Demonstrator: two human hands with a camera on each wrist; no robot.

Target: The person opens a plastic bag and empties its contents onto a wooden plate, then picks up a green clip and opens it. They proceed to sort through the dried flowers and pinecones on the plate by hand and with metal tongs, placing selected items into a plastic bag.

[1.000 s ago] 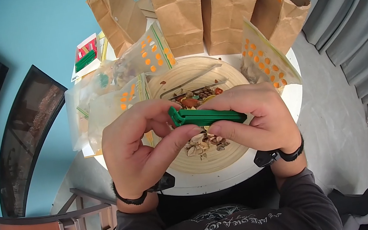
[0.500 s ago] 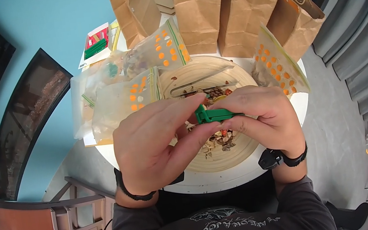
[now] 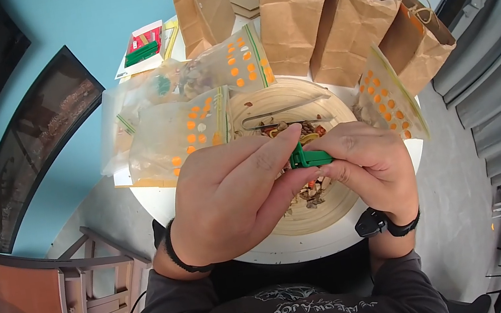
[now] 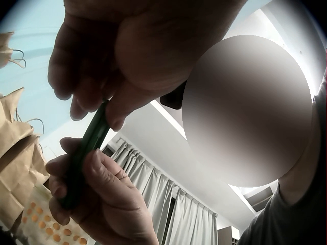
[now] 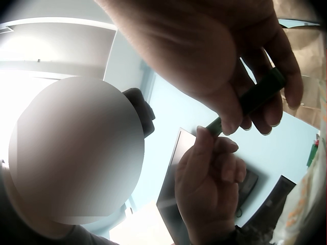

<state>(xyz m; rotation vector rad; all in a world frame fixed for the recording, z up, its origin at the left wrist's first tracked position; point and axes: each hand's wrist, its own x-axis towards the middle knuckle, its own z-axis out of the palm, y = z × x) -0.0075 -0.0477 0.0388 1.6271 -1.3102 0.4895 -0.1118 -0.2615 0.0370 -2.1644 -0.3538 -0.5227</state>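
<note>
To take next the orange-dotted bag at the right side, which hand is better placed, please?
Probably the right hand: it is nearer to that dotted bag. The left hand is farther away. Both pinch the green clip, so the left could hold it alone.

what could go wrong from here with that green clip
The green clip is pinched by the fingertips of both the left hand and the right hand, so it could slip and drop into the dried pieces on the round wooden plate below.

Fingertips lie right against the clip, so skin might get nipped if it snaps.

The zip bag beside the plate could be knocked if the right hand swings outward.
</note>
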